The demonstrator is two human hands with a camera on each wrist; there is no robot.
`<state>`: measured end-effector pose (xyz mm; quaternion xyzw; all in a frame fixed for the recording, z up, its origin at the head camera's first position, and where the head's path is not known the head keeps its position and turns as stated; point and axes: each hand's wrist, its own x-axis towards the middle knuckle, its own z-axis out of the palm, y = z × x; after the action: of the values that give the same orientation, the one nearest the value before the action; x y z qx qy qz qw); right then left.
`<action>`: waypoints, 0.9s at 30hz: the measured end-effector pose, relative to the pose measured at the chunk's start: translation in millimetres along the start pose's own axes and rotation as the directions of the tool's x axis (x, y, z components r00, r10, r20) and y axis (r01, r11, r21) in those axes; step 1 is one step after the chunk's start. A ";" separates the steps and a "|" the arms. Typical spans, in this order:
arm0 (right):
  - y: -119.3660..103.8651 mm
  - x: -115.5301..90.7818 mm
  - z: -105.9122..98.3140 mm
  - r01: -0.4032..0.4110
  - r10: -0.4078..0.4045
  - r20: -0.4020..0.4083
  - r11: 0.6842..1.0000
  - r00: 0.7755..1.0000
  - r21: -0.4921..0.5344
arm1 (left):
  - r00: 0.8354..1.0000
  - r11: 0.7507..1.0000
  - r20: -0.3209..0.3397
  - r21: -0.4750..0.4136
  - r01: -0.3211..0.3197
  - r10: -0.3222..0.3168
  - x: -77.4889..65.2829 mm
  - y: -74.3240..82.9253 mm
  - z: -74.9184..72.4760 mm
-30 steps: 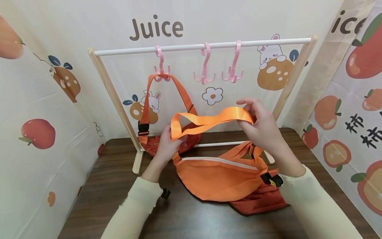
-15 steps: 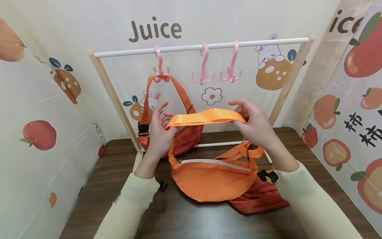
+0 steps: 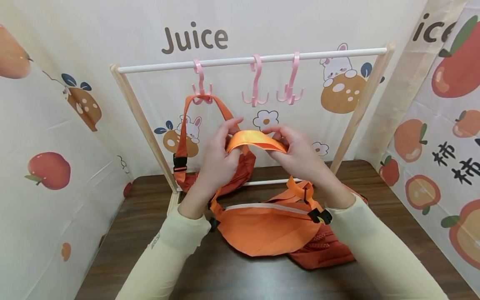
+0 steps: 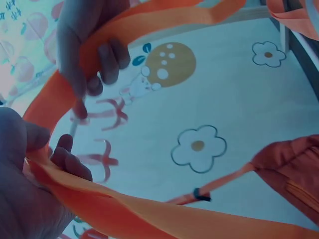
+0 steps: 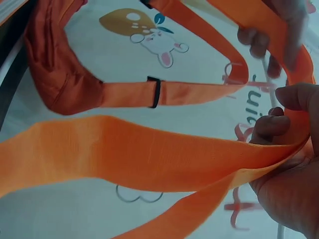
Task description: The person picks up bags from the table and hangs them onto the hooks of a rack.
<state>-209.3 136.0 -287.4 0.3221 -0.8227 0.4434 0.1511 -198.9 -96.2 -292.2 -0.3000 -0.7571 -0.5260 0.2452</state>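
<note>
A bright orange waist bag (image 3: 266, 233) with a pale zip lies on the table. Its orange strap (image 3: 255, 136) is raised in a short arch between both hands. My left hand (image 3: 221, 158) pinches the strap on the left, and my right hand (image 3: 298, 156) pinches it on the right. In the right wrist view, two layers of orange webbing (image 5: 149, 149) come together at the right thumb. Behind the hands a rust-red waist bag (image 3: 240, 173) hangs by its strap from a pink hook (image 3: 201, 83). Another rust-red bag (image 3: 324, 252) lies partly under the orange one.
A wooden rack with a white top rail (image 3: 225, 61) stands at the back of the table (image 3: 217, 275). Two more pink hooks, a middle one (image 3: 256, 83) and a right one (image 3: 292, 81), hang from it. Black buckles (image 3: 320, 216) lie beside the orange bag.
Both hands have come closer together, the left moving up and to the right, the right moving left. The strap between them has gone from a long loop to a short arch.
</note>
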 end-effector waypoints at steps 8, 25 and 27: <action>-6.7 9.6 5.3 -0.004 0.003 0.044 1.000 0.999 0.012 | 0.999 0.999 0.014 0.020 0.030 -0.030 7.8 10.5 -7.2; -2.9 15.7 -24.2 0.140 -0.142 -0.061 0.990 0.988 -0.035 | 0.995 0.968 -0.005 0.232 0.099 -0.100 16.8 11.9 -30.0; -5.0 18.8 -26.6 0.164 -0.170 -0.080 0.984 0.982 -0.072 | 0.997 0.965 -0.006 0.250 0.076 -0.077 19.1 12.6 -31.5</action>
<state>-221.1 148.5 -259.2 0.3655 -0.7997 0.4153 0.2333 -201.6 -118.8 -260.6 -0.2383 -0.8289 -0.4349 0.2589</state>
